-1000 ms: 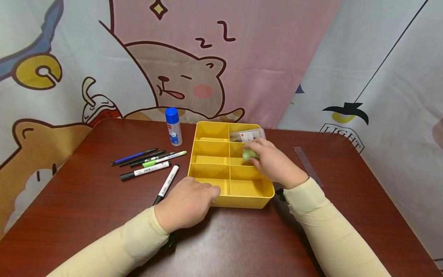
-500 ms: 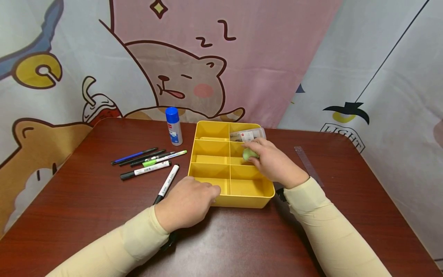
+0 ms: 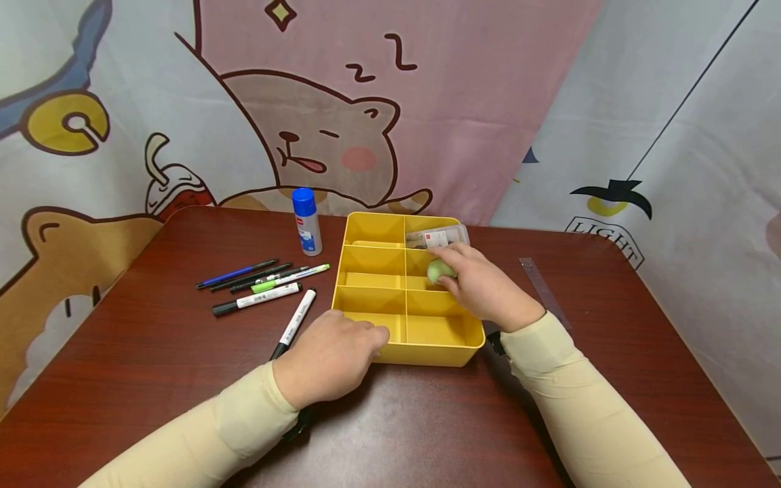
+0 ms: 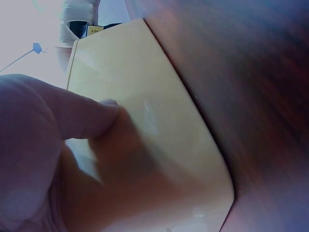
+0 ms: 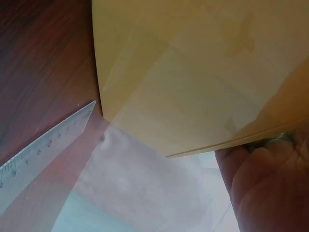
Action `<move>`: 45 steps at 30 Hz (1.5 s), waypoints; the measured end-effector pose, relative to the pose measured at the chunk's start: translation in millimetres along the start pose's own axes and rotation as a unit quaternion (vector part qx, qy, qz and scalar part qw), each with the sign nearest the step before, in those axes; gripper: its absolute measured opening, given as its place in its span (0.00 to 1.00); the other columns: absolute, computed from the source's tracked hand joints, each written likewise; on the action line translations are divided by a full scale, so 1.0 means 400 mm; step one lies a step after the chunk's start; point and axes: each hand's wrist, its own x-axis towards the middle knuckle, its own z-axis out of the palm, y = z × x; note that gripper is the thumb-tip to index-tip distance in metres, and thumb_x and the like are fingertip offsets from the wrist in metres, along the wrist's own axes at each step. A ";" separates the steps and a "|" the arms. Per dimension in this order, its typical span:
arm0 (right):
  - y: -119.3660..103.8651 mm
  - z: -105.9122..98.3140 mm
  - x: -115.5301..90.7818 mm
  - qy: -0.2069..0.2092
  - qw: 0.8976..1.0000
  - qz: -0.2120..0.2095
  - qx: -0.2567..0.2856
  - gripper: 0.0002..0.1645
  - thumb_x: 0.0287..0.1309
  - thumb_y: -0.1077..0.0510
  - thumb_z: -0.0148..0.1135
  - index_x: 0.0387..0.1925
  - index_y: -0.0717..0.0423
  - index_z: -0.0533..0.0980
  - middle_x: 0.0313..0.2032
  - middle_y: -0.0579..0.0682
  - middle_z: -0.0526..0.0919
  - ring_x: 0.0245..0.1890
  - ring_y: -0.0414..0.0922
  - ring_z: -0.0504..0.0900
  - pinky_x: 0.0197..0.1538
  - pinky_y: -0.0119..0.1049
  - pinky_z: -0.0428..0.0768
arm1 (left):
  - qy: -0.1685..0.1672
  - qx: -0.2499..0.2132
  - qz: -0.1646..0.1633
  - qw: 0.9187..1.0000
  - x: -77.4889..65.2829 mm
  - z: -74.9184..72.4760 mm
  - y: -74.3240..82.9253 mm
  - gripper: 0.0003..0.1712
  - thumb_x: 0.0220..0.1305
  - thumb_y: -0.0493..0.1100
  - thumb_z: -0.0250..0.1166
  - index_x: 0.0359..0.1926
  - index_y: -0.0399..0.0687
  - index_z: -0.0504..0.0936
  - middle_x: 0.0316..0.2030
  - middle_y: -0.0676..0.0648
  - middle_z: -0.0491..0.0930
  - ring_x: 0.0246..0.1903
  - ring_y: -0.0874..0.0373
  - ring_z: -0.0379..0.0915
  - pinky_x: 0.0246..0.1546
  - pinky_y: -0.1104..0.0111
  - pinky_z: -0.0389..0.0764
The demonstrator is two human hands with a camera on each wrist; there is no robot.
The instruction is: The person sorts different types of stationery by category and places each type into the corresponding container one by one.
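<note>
— Hands first.
— Left hand (image 3: 332, 356) clamped on the yellow tray (image 3: 427, 355) at its near-left corner, between 7 and 8 o'clock (tray as dial, head view). Thumb against the outer wall; finger ends hidden. Right hand (image 3: 482, 281) at 3 o'clock, pinching a pale green object (image 3: 441, 272). Hands well apart from each other.
— Object's position?
— At the middle compartment on the tray's 3 o'clock side. Mostly covered by fingers; cannot tell what it is, nor whether it touches the bottom.
— Change over the last second?
— None noted. Both grips and the loose items match the earlier head frames. Reading: work paused, object unreleased, tray probably steadied by the left hand.
— Surroundings?
— Clear box (image 3: 437, 237) in the 1 o'clock compartment, one end jutting past the rim. On the surface (image 3: 396, 427): glue stick (image 3: 307, 224) upright at 10 o'clock; pens (image 3: 268, 285) and one marker (image 3: 270, 297) at 9; second marker (image 3: 297, 318) at 8, its black end partly hidden by the left hand, contact unclear; ruler (image 3: 545, 291) at 3, beyond the tray.
</note>
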 end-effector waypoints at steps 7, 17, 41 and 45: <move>0.000 0.000 0.000 -0.005 1.000 0.005 0.001 0.32 0.73 0.60 0.62 0.75 0.54 0.68 0.66 0.61 0.74 0.67 0.60 0.74 0.72 0.55 0.72 | -0.003 0.001 0.000 1.000 -0.001 0.000 0.001 0.17 0.62 0.43 0.67 0.22 0.56 0.68 0.16 0.57 0.68 0.14 0.62 0.65 0.19 0.65 0.57; -0.003 -0.001 0.003 -0.019 1.000 0.017 0.006 0.31 0.73 0.60 0.61 0.75 0.53 0.69 0.68 0.61 0.73 0.69 0.60 0.72 0.74 0.56 0.70 | -0.002 0.001 0.002 1.000 0.000 -0.001 0.000 0.17 0.62 0.42 0.67 0.22 0.56 0.68 0.16 0.57 0.68 0.14 0.62 0.64 0.19 0.65 0.57; -0.003 -0.001 0.007 -0.031 0.999 0.016 0.003 0.32 0.74 0.59 0.60 0.76 0.52 0.68 0.69 0.60 0.72 0.70 0.60 0.71 0.75 0.56 0.68 | -0.005 -0.006 0.001 1.000 0.001 -0.001 -0.003 0.17 0.63 0.41 0.66 0.22 0.56 0.68 0.16 0.57 0.66 0.13 0.62 0.61 0.19 0.66 0.55; -0.004 -0.003 0.007 -0.033 0.999 0.019 0.004 0.32 0.74 0.58 0.61 0.76 0.52 0.67 0.70 0.60 0.71 0.71 0.59 0.70 0.76 0.56 0.68 | -0.002 -0.004 0.003 1.000 0.001 0.000 -0.004 0.17 0.63 0.41 0.66 0.22 0.56 0.68 0.16 0.57 0.67 0.13 0.62 0.62 0.19 0.66 0.55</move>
